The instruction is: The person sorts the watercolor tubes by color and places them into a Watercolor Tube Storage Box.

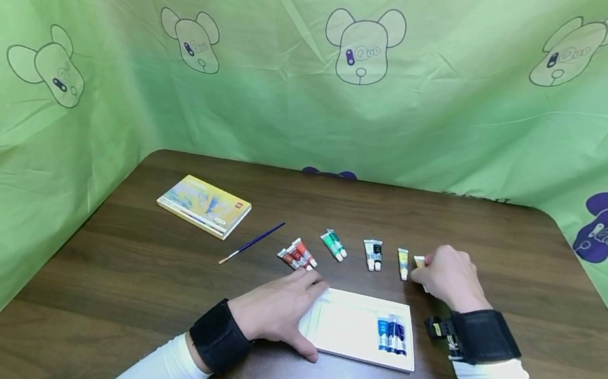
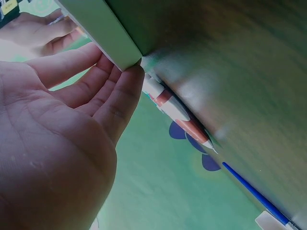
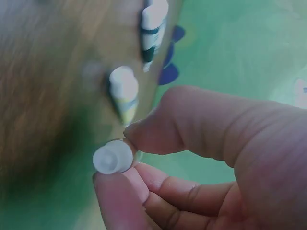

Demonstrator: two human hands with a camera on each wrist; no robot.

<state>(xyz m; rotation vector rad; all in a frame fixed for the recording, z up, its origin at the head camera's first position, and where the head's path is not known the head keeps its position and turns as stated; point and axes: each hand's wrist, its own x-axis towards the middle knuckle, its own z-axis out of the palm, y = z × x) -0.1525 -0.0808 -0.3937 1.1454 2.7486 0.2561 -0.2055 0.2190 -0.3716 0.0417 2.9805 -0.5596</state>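
Over the brown table (image 1: pixel 121 267), the left hand (image 1: pixel 283 307) spans the white tray (image 1: pixel 344 330), gripping its left end, fingers at the far edge, thumb at the near. The right hand (image 1: pixel 448 278) reaches farther forward, thumb and fingers closed in a pinch on a small white-capped tube (image 3: pixel 112 157) beside a yellow tube (image 1: pixel 402 264). Blue and violet tubes (image 1: pixel 391 336) lie inside the tray's right end.

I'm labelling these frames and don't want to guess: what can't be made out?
- Head: part of the white tray's left end, covered by the left hand.
- Head: most of the held tube, behind the right hand.
- Head: printing on the blue tubes, too small.
- Right wrist: the yellow tube's lettering, blurred.
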